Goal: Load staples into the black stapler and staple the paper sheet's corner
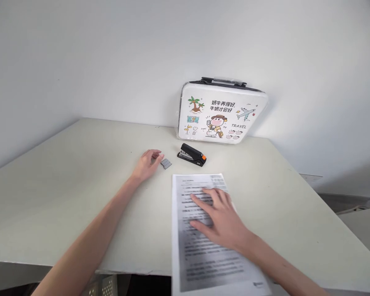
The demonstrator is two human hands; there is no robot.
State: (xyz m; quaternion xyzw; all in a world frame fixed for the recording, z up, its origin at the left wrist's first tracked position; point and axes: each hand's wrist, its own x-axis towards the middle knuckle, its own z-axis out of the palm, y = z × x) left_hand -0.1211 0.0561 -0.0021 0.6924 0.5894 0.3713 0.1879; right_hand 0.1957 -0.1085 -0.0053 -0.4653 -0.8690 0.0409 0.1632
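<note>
My left hand [147, 165] rests on the table with loosely bent fingers, the thumb apart from them and nothing visible between. Just right of its thumb lies a small block of grey staples [166, 163]. A black stapler [191, 155] with an orange end piece sits farther right, behind the papers. Printed sheets of paper [212, 267] lie in front of me, their near end reaching past the table's front edge. Spread across the upper part of the top sheet is my right hand [218, 216], fingers apart and flat on the print.
A white carry case [197, 119] with cartoon pictures and a black handle leans against the wall [95, 61] at the back of the pale table [80, 176]. At the right, beyond the table edge, a wall plate [311, 177] shows low down.
</note>
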